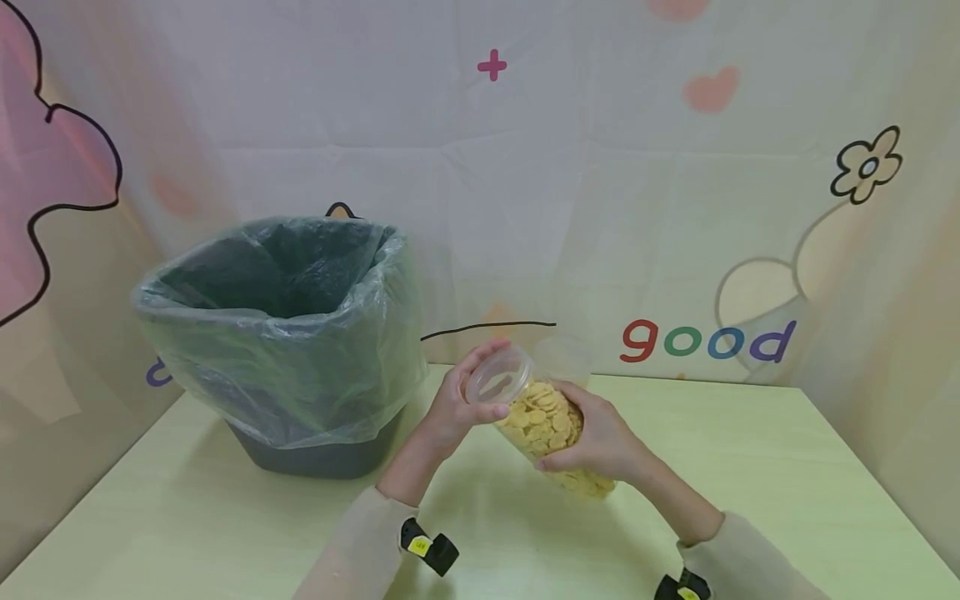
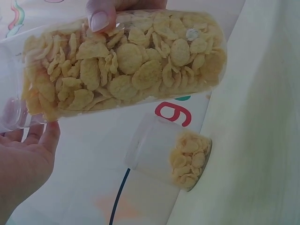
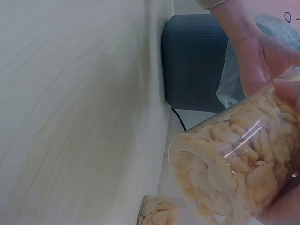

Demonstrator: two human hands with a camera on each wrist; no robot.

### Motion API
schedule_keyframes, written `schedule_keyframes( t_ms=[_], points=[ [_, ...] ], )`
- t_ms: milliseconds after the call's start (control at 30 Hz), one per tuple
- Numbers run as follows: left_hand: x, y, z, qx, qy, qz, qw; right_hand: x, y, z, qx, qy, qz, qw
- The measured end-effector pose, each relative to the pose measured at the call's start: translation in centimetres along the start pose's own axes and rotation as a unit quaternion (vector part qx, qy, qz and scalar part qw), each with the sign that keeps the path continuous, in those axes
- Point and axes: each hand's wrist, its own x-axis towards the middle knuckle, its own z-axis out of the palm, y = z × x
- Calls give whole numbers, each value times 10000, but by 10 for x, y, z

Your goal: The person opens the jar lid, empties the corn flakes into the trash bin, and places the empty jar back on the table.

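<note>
One jar (image 1: 542,421), mouth (image 1: 504,373) perhaps between fingers (image 1: 491,412)

The right hand (image 1: 603,433) hides part of a tilted, round, clear plastic jar (image 1: 542,418). At six o'clock, the right wrist view cuts off a second clear plastic jar (image 3: 158,212).

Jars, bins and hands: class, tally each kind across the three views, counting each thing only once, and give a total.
Clear plastic flake jars: 2 (held jar, standing jar)
Lined grey bin: 1
Bare hands: 2 (left hand, right hand)
Total: 5
</note>
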Motion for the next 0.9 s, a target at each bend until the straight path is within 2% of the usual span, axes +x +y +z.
schedule_keyframes(
  t_ms=[233, 600, 900],
  points=[
    [-1, -4, 1, -134, 82, 53, 9999, -1, 2, 3, -93, 141, 1, 9999],
    [-3, -7, 2, -68, 321, 134, 9994, -1, 5, 10, -301, 425, -102, 9986],
    [-3, -11, 5, 225, 547, 264, 9979, -1, 7, 14, -325, 685, -250, 9968]
  ],
)
